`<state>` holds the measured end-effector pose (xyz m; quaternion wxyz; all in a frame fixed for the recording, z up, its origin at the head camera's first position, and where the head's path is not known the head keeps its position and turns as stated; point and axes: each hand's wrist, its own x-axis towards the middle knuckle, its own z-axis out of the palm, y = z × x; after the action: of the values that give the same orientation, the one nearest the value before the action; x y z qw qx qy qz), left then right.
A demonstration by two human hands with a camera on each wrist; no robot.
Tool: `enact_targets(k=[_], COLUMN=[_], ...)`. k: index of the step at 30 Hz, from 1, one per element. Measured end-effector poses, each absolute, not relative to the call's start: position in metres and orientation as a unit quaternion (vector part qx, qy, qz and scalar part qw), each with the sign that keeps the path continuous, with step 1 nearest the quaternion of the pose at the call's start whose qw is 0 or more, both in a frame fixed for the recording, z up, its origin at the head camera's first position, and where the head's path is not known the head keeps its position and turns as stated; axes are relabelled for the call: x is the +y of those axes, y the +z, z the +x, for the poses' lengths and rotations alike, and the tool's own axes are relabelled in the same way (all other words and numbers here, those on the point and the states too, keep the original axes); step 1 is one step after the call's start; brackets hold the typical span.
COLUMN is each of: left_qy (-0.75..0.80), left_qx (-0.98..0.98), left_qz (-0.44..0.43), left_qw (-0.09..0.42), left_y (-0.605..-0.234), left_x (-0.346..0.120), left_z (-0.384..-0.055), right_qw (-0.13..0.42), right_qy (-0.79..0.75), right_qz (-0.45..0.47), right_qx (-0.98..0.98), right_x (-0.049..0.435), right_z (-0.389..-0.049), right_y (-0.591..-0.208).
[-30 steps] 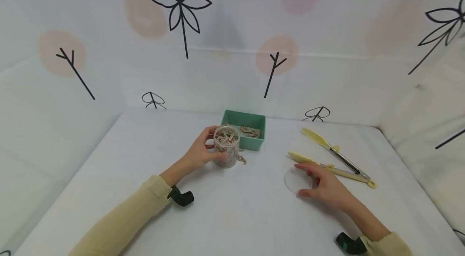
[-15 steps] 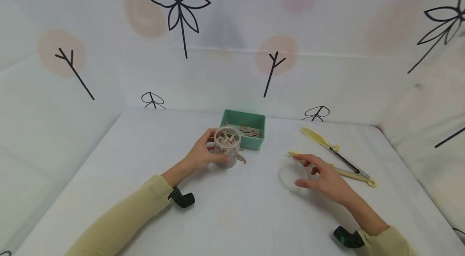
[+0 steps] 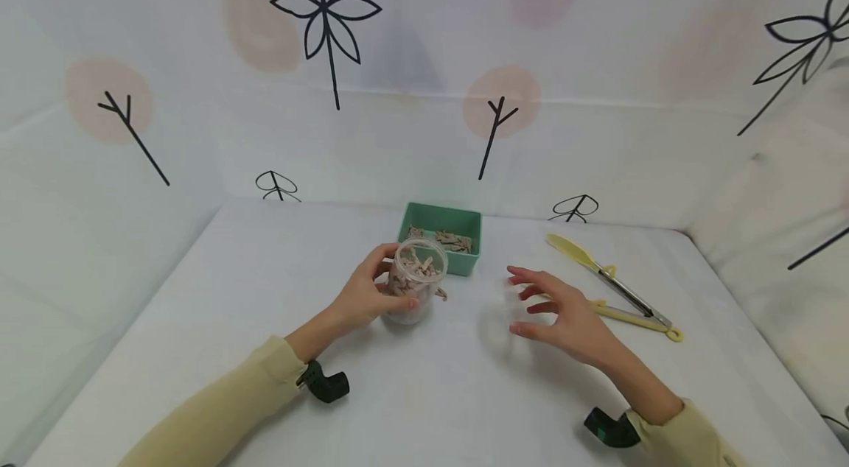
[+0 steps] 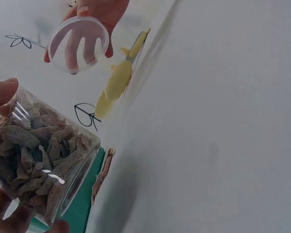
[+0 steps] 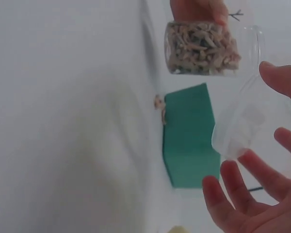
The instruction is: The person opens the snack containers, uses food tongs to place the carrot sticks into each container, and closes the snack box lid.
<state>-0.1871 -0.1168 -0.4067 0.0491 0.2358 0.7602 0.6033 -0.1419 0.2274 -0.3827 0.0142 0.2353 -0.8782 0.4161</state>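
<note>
My left hand (image 3: 361, 295) grips a clear jar (image 3: 413, 294) partly filled with brown dried pieces, perhaps dried meat treats. In the head view the jar is uncovered and leans a little. A clear round lid (image 5: 229, 133) is pinched between thumb and fingers of my right hand (image 3: 564, 316), held above the table right of the jar. The lid is very faint in the head view but plain in both wrist views. Just behind the jar stands a green box (image 3: 458, 265) with more brown pieces inside. One loose piece (image 4: 103, 175) lies beside the box.
Yellow-tipped tongs (image 3: 630, 316) lie spread apart on the right of the white table (image 3: 424, 408), partly behind my right hand. A white cloth wall (image 3: 398, 143) with line drawings rises at the back.
My right hand has lifted the lid off the table near the tongs and brought it left toward the jar. The jar, still in my left hand, has come slightly nearer and tilted.
</note>
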Motion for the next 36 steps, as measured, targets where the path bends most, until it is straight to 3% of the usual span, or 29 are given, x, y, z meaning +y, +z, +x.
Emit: enact_targets(k=[24,36], left_qy=[0.526,0.497], left_qx=[0.796,0.82], left_qz=[0.298,0.286], left_qw=[-0.02,-0.001], left_y=[-0.397,-0.394], left_x=[-0.095,-0.093], left_z=[-0.153,-0.147], right_qw=[0.057,0.041], right_qy=[0.386,0.386], right_qz=[0.376,0.384], right_qx=[-0.84,-0.838], right_x=[0.171,0.166], right_z=[-0.147,-0.147], right_y=[-0.346,-0.348])
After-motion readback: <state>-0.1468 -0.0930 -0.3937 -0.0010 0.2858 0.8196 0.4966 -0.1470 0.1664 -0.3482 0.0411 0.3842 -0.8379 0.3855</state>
